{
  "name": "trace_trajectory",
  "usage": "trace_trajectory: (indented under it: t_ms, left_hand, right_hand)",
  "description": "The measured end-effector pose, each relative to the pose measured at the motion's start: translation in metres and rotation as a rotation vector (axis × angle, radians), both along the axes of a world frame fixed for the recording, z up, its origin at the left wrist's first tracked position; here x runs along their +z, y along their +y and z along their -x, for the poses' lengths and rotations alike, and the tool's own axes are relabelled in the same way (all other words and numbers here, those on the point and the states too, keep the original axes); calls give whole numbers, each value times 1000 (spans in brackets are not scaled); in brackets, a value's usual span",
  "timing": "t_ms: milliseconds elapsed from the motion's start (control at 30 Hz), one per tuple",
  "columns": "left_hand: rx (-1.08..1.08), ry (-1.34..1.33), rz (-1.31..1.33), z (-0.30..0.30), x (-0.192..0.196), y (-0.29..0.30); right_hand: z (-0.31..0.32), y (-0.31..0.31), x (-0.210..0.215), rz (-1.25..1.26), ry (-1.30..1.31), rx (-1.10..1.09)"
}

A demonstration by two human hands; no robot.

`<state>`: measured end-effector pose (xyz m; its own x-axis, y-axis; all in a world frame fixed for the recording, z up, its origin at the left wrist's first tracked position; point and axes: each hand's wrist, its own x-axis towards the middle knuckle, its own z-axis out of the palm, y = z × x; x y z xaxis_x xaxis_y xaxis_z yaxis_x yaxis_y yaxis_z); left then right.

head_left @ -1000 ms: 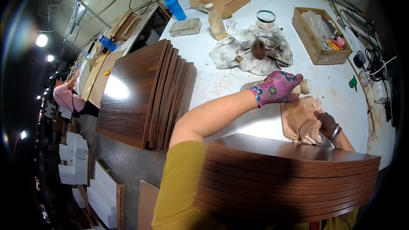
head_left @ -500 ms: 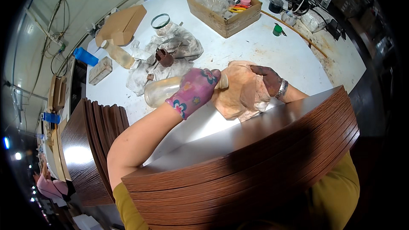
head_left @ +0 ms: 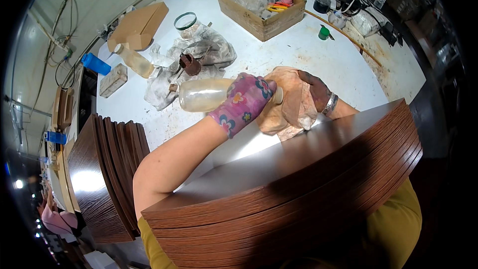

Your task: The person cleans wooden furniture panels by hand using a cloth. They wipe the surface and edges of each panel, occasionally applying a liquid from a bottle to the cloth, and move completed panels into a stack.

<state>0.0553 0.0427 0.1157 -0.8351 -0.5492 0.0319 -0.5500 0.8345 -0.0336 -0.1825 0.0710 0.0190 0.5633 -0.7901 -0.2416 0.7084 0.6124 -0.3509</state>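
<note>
My left hand [head_left: 245,100], in a pink flowered glove, is wrapped round the neck of a clear plastic bottle [head_left: 201,94]. The bottle lies nearly level, its mouth against an orange-stained cloth [head_left: 289,97]. My right hand [head_left: 316,91], stained dark and with a metal band at the wrist, holds that cloth from its right side. In front of me a stack of dark brown wood-grain boards [head_left: 298,189] stands on edge, below both hands.
Left of it stand more brown boards [head_left: 107,169]. On the white table [head_left: 264,60] are a crumpled grey rag [head_left: 209,45], a small brown pot [head_left: 190,65], another bottle [head_left: 135,61], a blue bottle [head_left: 96,64], a cardboard box of tools [head_left: 264,27] and a green cap [head_left: 323,32].
My left hand has moved right with the bottle, bringing its mouth up to the cloth. The right hand keeps its hold on the cloth.
</note>
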Motion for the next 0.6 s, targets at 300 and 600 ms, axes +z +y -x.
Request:
trace_trajectory:
  t_ms: [300, 600]
  left_hand:
    - [-29, 74, 57, -3, 3, -8]
    - [-40, 119, -22, -11, -16, -9]
  right_hand:
    - [5, -1, -5, -32, 52, -43]
    - [2, 1, -1, -9, 70, -62]
